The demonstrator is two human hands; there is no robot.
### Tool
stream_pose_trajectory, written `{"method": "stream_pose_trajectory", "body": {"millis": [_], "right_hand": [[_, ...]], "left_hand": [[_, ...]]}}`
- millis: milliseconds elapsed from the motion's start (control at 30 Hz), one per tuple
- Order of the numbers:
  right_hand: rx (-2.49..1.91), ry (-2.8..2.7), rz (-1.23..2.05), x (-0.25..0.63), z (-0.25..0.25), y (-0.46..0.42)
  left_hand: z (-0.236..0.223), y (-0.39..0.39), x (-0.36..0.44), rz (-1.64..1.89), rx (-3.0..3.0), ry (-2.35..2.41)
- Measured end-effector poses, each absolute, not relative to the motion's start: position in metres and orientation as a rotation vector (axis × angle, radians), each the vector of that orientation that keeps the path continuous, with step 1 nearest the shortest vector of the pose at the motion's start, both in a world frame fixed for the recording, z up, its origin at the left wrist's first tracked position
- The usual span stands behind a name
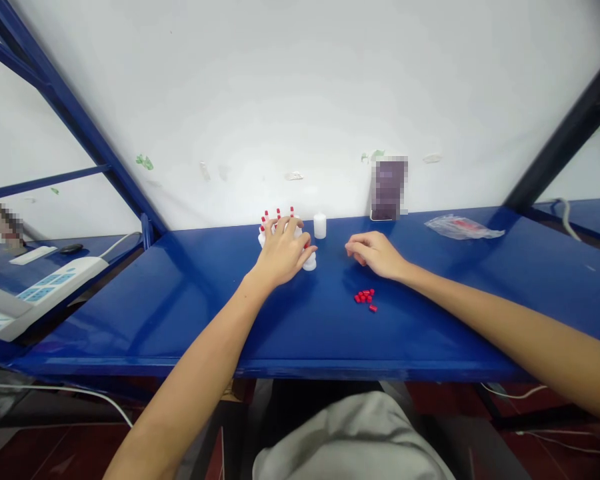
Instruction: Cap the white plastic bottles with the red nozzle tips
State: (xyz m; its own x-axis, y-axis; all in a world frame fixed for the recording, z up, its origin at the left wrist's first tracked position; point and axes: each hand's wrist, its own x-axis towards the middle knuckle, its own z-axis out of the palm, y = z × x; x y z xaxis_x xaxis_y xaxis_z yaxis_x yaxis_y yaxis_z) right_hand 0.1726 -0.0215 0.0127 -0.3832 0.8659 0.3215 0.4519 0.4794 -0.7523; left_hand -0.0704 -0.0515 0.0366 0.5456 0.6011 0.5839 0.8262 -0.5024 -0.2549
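Observation:
My left hand (283, 253) is closed at a small white bottle (309, 265), thumb and forefinger near its red tip. Behind and under these fingers stand several more white bottles with red tips (279, 213), partly hidden by the hand. A white bottle without a red tip (320, 227) stands upright just to the right of the group. Farther right, my right hand (375, 255) hovers low over the table with its fingers curled and thumb pressed in. Whether it holds anything small cannot be seen. Several small red caps (364, 297) lie in a loose pile nearer to me.
The blue table (190, 307) runs along a white wall. A phone-like dark slab (389, 189), blurred out, leans on the wall. A clear plastic bag (463, 227) with something red inside lies at the right. A white power strip (50, 293) is at the far left.

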Motion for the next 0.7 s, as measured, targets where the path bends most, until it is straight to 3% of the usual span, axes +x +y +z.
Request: {"method": "stream_pose_trajectory", "body": {"millis": [167,467,700], "right_hand": [[-1.083,-1.998,0.737,0.172,0.013,-0.023],[-1.037,-2.037,0.665,0.174,0.011,-0.022],[-0.992,-2.05,0.7,0.175,0.01,-0.019]], "left_hand": [[0.031,-0.047,-0.073,-0.571,-2.273,-1.168],[0.035,-0.064,-0.05,-0.976,-2.422,-1.158],[0.017,-0.084,-0.017,-0.716,-3.032,-1.0]]}}
